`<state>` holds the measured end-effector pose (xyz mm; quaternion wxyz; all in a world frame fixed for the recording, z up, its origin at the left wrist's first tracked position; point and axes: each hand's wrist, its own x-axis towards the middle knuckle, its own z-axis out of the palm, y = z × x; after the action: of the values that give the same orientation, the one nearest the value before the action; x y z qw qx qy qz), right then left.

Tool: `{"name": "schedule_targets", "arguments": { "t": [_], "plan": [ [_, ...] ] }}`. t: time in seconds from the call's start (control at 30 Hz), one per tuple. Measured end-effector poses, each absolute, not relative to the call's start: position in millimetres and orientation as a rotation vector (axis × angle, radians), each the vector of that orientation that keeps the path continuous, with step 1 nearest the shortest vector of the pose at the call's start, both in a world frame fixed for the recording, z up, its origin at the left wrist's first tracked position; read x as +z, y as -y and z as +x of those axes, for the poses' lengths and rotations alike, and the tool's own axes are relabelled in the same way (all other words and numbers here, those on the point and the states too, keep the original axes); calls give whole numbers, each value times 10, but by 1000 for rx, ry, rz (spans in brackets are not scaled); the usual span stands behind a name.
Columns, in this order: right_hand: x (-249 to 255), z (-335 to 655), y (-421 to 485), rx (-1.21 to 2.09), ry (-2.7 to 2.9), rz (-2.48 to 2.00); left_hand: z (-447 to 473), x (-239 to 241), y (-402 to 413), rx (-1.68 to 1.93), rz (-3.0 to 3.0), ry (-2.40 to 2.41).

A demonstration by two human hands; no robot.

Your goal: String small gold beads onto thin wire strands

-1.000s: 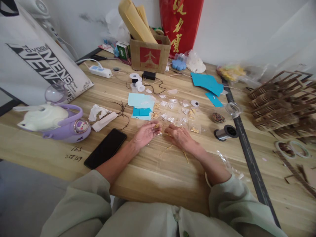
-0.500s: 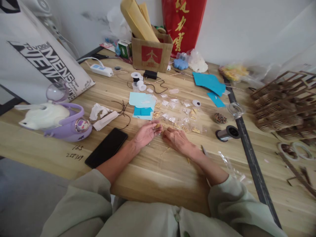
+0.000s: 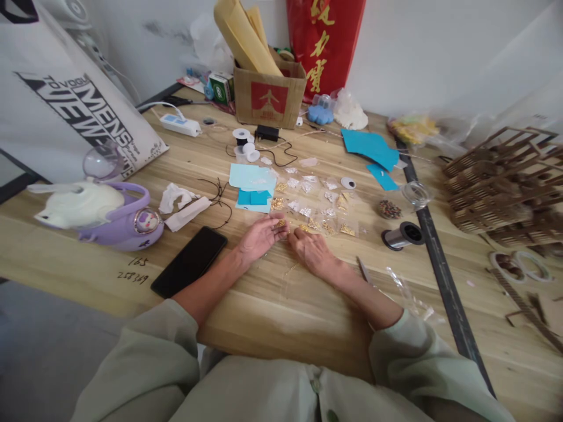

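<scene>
My left hand (image 3: 260, 239) is turned partly palm up above the table, its fingers curled around a small clear bag of gold pieces (image 3: 281, 223). Close beside it, my right hand (image 3: 311, 251) is closed in a pinch at the left fingertips. Whatever lies between the right fingers is too small to make out. A thin gold chain (image 3: 291, 269) lies on the wood below the hands. Beyond them spread several little clear bags of gold bits (image 3: 347, 228) and silver bits (image 3: 304, 210). Light blue and bright blue cards (image 3: 253, 198) lie behind my left hand.
A black phone (image 3: 190, 261) and a purple-and-white pot (image 3: 118, 220) stand left. To the right are a wire spool (image 3: 402, 235), a dish of dark beads (image 3: 390, 209), scissors (image 3: 364, 271) and brown slatted baskets (image 3: 497, 181). A cardboard box (image 3: 269, 97) is at the back.
My right hand has shifted slightly, its fingers staying beside the left fingertips. The left hand keeps its hold on the bag. The whole view has moved a little.
</scene>
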<state>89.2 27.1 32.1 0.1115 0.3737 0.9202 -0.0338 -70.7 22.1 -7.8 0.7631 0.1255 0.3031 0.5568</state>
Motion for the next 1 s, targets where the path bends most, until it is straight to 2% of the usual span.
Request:
{"name": "schedule_targets", "arguments": {
  "t": [0.3, 0.43, 0.53, 0.63, 0.73, 1.0],
  "plan": [
    [251, 895, -238, -51, -2712, 1064, -702, -94, -225, 1199, 294, -655],
    [211, 981, -271, -216, -2795, 1164, -697, -83, -221, 1201, 290, -658],
    [177, 1094, -330, -516, -2947, 1254, -699, -82, -221, 1204, 288, -664],
    [141, 1198, -382, -1087, -3013, 1391, -700, -86, -221, 1200, 288, -668],
    [111, 1254, -404, -1526, -2890, 1523, -695, -83, -217, 1197, 286, -671],
    [61, 1248, -400, -2144, -2623, 1583, -681, -48, -218, 1186, 292, -703]
  ]
}}
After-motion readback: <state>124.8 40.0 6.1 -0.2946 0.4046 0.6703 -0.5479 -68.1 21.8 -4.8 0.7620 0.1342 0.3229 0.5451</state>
